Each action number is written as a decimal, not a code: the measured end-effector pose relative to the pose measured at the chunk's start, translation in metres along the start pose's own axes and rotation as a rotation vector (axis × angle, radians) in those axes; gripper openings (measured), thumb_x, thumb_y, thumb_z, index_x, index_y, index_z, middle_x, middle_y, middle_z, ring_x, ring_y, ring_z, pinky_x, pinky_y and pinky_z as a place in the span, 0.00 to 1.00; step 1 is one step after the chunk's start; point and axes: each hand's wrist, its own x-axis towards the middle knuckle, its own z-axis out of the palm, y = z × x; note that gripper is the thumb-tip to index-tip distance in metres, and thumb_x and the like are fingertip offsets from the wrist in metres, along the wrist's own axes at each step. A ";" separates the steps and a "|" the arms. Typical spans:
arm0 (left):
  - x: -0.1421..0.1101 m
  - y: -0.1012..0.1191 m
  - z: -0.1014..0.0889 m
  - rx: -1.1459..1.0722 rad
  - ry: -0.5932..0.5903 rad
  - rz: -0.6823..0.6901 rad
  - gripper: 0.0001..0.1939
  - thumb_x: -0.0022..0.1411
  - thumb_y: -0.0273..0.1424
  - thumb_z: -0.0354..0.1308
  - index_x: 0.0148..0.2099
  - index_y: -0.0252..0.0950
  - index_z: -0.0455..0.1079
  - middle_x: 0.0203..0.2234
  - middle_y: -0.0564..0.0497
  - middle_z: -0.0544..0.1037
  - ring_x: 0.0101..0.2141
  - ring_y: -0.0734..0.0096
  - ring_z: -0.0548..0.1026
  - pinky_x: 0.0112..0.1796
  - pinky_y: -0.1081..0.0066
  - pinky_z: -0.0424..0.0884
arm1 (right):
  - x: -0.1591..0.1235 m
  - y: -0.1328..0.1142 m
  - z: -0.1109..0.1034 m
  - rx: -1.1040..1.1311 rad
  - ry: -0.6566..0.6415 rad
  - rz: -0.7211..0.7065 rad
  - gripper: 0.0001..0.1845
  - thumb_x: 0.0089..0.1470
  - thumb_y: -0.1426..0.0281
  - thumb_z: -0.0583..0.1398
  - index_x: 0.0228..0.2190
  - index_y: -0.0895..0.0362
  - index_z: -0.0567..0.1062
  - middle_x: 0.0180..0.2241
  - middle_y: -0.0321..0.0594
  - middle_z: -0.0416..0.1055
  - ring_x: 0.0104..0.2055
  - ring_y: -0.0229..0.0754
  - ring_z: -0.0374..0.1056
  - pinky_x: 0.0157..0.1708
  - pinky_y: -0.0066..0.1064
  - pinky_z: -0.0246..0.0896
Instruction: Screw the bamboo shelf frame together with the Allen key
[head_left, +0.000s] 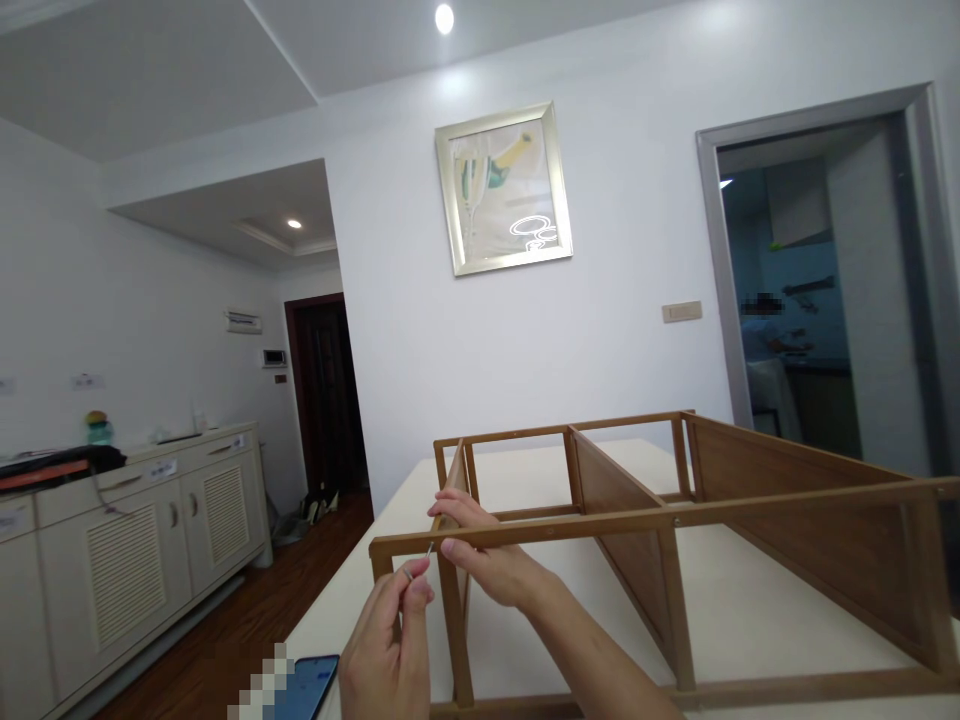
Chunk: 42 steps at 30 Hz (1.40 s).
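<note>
Smooth brown wooden frame (615,524), straight slim rails, 3 flat panels (641,580) across it, on the cream table (337,608). Left hand (386,640) pinched narrow on a thin metal piece (430,550), mostly hidden, tilted up at the near upper rail's left end. Right hand (491,560) half spread, straddling that rail. Frame's long axis runs left-right, left end nearest table's left edge.

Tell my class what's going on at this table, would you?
A person is working bare-handed on a brown wooden frame on a pale table. The left hand pinches a thin metal piece at the frame's near rail; whether it is inserted is unclear. The right hand grips that rail alongside. A phone lies beside the left hand.
</note>
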 end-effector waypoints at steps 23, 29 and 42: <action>0.009 -0.019 0.002 -0.072 -0.042 0.225 0.11 0.52 0.31 0.67 0.41 0.42 0.80 0.35 0.47 0.82 0.37 0.63 0.78 0.48 0.73 0.67 | -0.006 -0.001 -0.001 0.071 -0.024 0.040 0.23 0.62 0.69 0.53 0.57 0.49 0.68 0.66 0.40 0.54 0.69 0.45 0.49 0.68 0.46 0.43; 0.015 -0.030 -0.007 0.087 -0.042 0.492 0.12 0.56 0.31 0.64 0.44 0.43 0.79 0.36 0.44 0.82 0.39 0.63 0.78 0.48 0.71 0.69 | -0.006 -0.002 0.000 0.072 -0.012 0.048 0.22 0.62 0.69 0.53 0.57 0.49 0.68 0.66 0.39 0.54 0.69 0.44 0.48 0.68 0.45 0.42; 0.000 0.000 0.012 -0.831 -0.197 -0.509 0.28 0.46 0.47 0.71 0.41 0.29 0.76 0.24 0.49 0.75 0.25 0.70 0.73 0.28 0.71 0.72 | -0.005 -0.001 0.000 0.071 -0.018 0.051 0.22 0.61 0.71 0.53 0.56 0.52 0.68 0.66 0.41 0.54 0.69 0.43 0.47 0.68 0.42 0.41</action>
